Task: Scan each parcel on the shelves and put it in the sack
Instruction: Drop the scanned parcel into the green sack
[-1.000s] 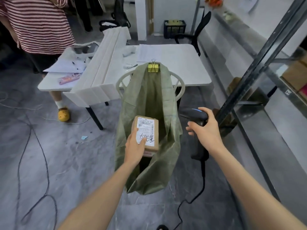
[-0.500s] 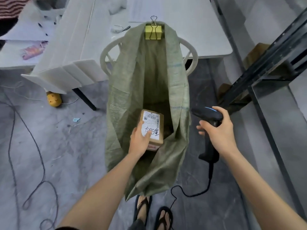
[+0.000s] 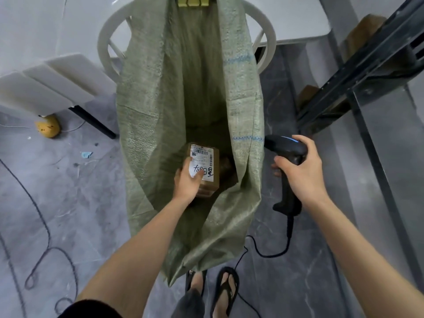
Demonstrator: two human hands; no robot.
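The grey marbled floor (image 3: 68,203) fills most of the view. At the far side stands a white table (image 3: 286,17), and on the right a dark metal shelf frame (image 3: 367,72) with brown cartons behind it, which are blurred. In the middle a large green woven sack (image 3: 149,111) hangs open against a white plastic chair (image 3: 103,42). Its mouth is wide and its front edge sags down to the person's feet in black flip-flops (image 3: 226,292).

The person's left arm reaches down into the mouth of the sack. The left hand (image 3: 185,184) grips a small brown cardboard parcel with a white label (image 3: 204,154): the thumb lies on the label and the other fingers are curled under the near end. The parcel is inside the sack, below the rim, just beyond the hand, with the label upward. Beside it on the right, deeper in the sack, lies another brown package (image 3: 226,166), half in shadow.

The right hand (image 3: 302,173) is outside the sack, just beside its right wall. Its fingers are closed round the handle of a black handheld barcode scanner (image 3: 286,148), whose head points toward the sack. A black cable (image 3: 270,253) runs from the handle down to the floor. A yellow binder clip (image 3: 192,1) holds the top of the sack at the chair back.
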